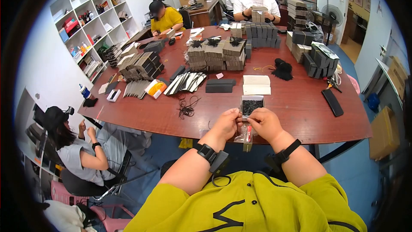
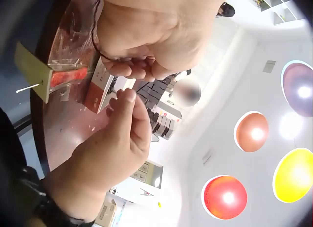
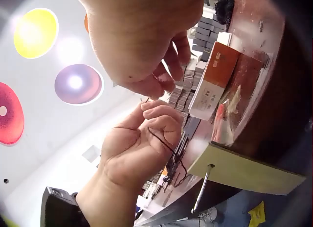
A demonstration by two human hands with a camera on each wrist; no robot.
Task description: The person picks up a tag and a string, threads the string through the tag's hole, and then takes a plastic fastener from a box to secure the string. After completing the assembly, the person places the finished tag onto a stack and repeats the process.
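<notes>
My left hand [image 1: 228, 122] is near the table's front edge, fingers curled round a thin black cord [image 3: 178, 159] that hangs from its palm in the right wrist view. A thin tip [image 3: 146, 99] shows at its fingertips. Close by, my right hand [image 1: 265, 122] has thumb and forefinger brought together; whatever lies between them is hidden. Just beyond both hands stands a small box [image 1: 243, 105] with black bits [image 1: 252, 104] inside. Below the hands are a clear packet with a red item [image 3: 221, 120] and a pale block [image 3: 244, 169] with a metal pin [image 3: 203, 188] sticking out.
A white pad [image 1: 256, 86] and dark flat pieces [image 1: 219, 86] lie behind the box. Tangled black cords [image 1: 188, 106] are to the left, a phone [image 1: 332, 102] to the right. Stacks of grey boxes [image 1: 214, 56] stand farther back. Several people sit around the table [image 1: 296, 124].
</notes>
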